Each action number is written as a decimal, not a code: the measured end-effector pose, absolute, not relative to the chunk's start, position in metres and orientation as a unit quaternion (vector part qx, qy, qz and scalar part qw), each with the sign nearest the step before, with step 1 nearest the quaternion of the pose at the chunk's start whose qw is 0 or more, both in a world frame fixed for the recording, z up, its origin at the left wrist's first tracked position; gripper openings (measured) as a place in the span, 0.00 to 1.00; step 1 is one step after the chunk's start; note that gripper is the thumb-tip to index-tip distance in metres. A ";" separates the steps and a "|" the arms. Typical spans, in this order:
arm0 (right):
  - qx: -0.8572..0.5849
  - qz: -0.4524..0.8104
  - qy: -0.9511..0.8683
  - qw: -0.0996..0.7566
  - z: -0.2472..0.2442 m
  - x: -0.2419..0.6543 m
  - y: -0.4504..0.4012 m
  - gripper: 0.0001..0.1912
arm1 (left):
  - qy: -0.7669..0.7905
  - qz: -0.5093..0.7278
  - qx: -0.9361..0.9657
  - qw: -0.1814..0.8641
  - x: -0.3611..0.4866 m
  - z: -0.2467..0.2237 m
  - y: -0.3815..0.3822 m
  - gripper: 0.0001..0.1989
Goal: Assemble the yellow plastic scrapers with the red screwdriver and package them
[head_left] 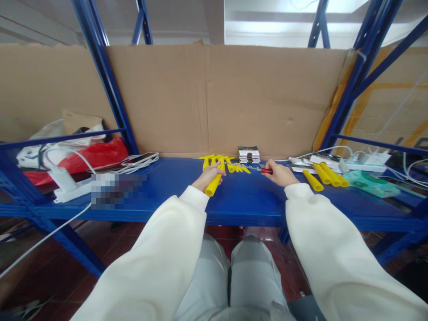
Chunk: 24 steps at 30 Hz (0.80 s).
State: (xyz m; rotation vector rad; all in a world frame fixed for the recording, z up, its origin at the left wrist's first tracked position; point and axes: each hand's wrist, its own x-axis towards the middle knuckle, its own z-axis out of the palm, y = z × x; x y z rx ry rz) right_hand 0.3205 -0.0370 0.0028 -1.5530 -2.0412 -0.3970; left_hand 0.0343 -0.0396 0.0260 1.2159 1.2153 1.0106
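My left hand (207,177) is closed around a yellow tube (212,186), whose wide end points down toward me. My right hand (279,173) grips the red handle of a screwdriver (266,170). The screwdriver's thin metal shaft runs left toward the yellow tube near my left fingers; whether its tip touches the tube is too small to tell. Several yellow pieces (238,167) lie in a row on the blue shelf just behind and between my hands. To the right of my right hand lie several more yellow tubes (330,174).
A small stack of black-and-white packets (249,154) stands against the cardboard back wall (247,98). On the right are a green packet (372,183) and a white power strip (366,165). A red bag (95,156), white cables and another power strip occupy the left. Blue uprights frame both sides.
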 end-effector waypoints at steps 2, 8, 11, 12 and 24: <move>-0.571 -0.164 -0.755 0.278 0.003 0.321 -0.037 0.05 | 0.509 0.426 0.515 0.542 0.034 0.025 -0.039 0.40; -0.544 -0.207 -0.761 0.285 0.004 0.323 -0.038 0.09 | 0.509 0.432 0.510 0.542 0.034 0.024 -0.036 0.41; -0.542 -0.206 -0.771 0.262 0.005 0.325 -0.038 0.12 | 0.506 0.431 0.511 0.545 0.035 0.024 -0.037 0.42; -0.545 -0.204 -0.771 0.259 0.004 0.325 -0.037 0.13 | 0.504 0.429 0.512 0.547 0.035 0.024 -0.038 0.42; -0.581 -0.139 -0.746 0.294 -0.001 0.328 -0.031 0.14 | 0.496 0.437 0.509 0.551 0.034 0.017 -0.028 0.41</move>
